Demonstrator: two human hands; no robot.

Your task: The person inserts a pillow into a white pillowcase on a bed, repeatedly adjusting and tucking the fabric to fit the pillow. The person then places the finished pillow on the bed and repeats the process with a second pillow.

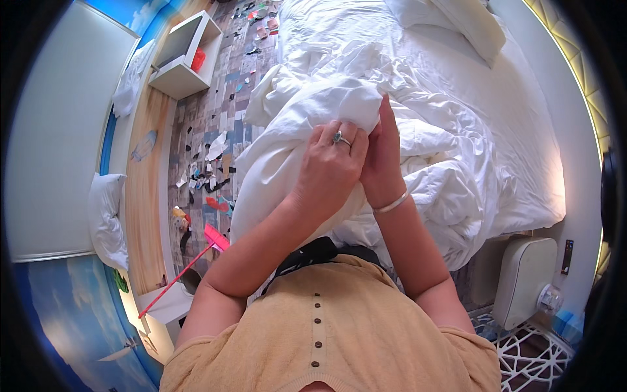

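Observation:
My left hand (pixel 330 166), with a ring on one finger, grips a bunched edge of a white duvet (pixel 294 127). Right beside it, my right hand (pixel 386 159) holds the same gathered part, thumb side up along the fabric; a bangle (pixel 391 202) circles that wrist. The held part of the duvet bulges up in front of me and drapes down on the left. More rumpled white bedding (pixel 441 191) lies heaped on the bed behind and to the right. Folds hide most of my fingertips.
Pillows (pixel 465 29) lie at the bed's far right. Paper scraps and other litter (pixel 210 171) cover the floor on the left, near a pink broom (pixel 215 237). A white pillow (pixel 108 215) rests on the window ledge. A white bedside table (pixel 526 281) stands at right.

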